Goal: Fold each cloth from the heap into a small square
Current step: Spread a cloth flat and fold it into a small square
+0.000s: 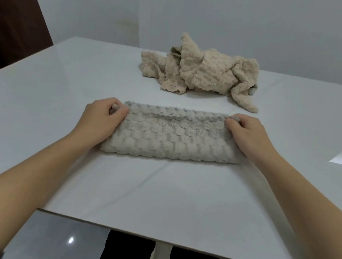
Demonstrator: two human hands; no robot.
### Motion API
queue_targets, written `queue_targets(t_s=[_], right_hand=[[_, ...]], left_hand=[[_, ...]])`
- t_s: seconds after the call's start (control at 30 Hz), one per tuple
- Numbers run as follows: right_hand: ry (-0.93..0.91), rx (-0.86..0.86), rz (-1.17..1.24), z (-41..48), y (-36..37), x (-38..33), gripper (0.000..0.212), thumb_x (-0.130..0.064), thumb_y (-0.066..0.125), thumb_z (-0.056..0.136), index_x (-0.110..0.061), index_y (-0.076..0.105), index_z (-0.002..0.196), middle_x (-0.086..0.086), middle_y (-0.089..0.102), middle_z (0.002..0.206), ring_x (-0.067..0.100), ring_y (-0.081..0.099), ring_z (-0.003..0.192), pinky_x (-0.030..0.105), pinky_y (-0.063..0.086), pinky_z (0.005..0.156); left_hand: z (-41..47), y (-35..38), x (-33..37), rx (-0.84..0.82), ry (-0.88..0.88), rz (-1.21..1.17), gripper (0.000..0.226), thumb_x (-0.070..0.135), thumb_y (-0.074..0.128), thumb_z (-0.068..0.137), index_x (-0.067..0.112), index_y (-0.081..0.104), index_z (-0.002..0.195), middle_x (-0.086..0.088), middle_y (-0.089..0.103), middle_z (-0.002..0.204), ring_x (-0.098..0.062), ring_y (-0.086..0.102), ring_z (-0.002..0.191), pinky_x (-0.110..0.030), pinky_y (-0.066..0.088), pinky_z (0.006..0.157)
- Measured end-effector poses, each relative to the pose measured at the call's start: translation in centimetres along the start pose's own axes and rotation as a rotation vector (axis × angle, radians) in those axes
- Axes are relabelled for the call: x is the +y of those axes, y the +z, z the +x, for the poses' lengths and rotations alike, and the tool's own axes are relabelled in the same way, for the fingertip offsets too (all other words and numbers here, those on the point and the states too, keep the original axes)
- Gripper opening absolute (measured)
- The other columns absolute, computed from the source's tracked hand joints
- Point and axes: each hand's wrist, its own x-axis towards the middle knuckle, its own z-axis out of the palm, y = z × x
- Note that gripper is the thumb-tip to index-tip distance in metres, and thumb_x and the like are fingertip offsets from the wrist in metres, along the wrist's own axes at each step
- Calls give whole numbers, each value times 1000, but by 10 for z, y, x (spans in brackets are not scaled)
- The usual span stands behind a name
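Fingertips hide the far corners of the grey cloth (173,134). Left hand (101,119) and right hand (250,138) each pinch one. Cloth: folded band, bobbled texture.

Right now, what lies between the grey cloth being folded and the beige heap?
Only bare table separates grey cloth from heap, as the head view shows.

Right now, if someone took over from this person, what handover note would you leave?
The left hand pinches the far left corner of the grey cloth; the right hand pinches its far right corner.
The grey cloth lies on the white table as a long band; the beige heap sits behind it, apart.
Done: apparently one lengthwise fold. Left: fold it to a small square, then the heap's cloths.
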Motion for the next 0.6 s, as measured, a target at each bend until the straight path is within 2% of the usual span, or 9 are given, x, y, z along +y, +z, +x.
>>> queue_targets(t_s=[0.03, 0.17, 0.23, 0.33, 0.4, 0.43, 0.5, 0.6], right_hand=[[-14, 21, -52, 7, 4, -1, 31, -22, 50, 92, -15, 43, 63, -3, 48, 61, 13, 44, 60, 26, 34, 56], [-45, 92, -295, 34, 17, 1, 29, -28, 47, 94, -13, 47, 69, 3, 58, 71, 25, 54, 73, 35, 37, 60], [-35, 122, -433, 42, 23, 4, 26, -34, 47, 94, -15, 56, 79, 3, 63, 80, 27, 56, 77, 33, 35, 58], [-35, 140, -585, 46, 29, 8, 24, -39, 50, 94, -21, 62, 104, 1, 65, 98, 26, 57, 89, 31, 34, 64], [-58, 111, -605, 49, 28, 14, 34, -41, 50, 95, -21, 59, 122, 3, 61, 114, 27, 57, 102, 33, 38, 70], [-67, 86, -605, 52, 27, 18, 38, -41, 50, 95, -19, 58, 124, 6, 57, 118, 29, 56, 106, 35, 40, 75], [-108, 55, -589, 56, 26, 23, 33, -39, 52, 94, -14, 62, 114, 9, 54, 115, 29, 52, 105, 37, 41, 80], [-216, 50, -515, 56, 27, 25, 14, -27, 57, 91, -14, 56, 95, 6, 55, 99, 28, 52, 94, 40, 42, 77]], left_hand=[[9, 5, 1, 12, 2, 41, 19, 31, 56, 94, 20, 66, 83, 9, 61, 76, -13, 55, 74, -20, 39, 61], [38, 20, -3, 33, -3, 196, 21, 36, 51, 94, 20, 65, 88, 6, 64, 80, -20, 60, 79, -33, 49, 70], [45, 27, -5, 68, 27, 327, 22, 36, 49, 95, 21, 64, 91, 3, 66, 86, -20, 58, 80, -33, 46, 66], [48, 36, -7, 116, 100, 461, 21, 35, 48, 96, 20, 62, 100, 1, 68, 94, -21, 54, 78, -31, 38, 64], [50, 37, -12, 94, 135, 467, 28, 38, 49, 96, 20, 60, 115, -1, 63, 107, -23, 58, 89, -35, 44, 72], [52, 36, -16, 59, 135, 456, 32, 39, 49, 96, 20, 60, 118, -2, 59, 111, -23, 57, 95, -37, 46, 80], [57, 32, -19, 2, 142, 426, 28, 41, 50, 95, 21, 63, 110, 0, 52, 106, -20, 53, 98, -39, 44, 88], [59, 29, -18, -65, 168, 349, 16, 34, 55, 93, 18, 57, 92, 2, 52, 96, -20, 50, 94, -37, 42, 84]])
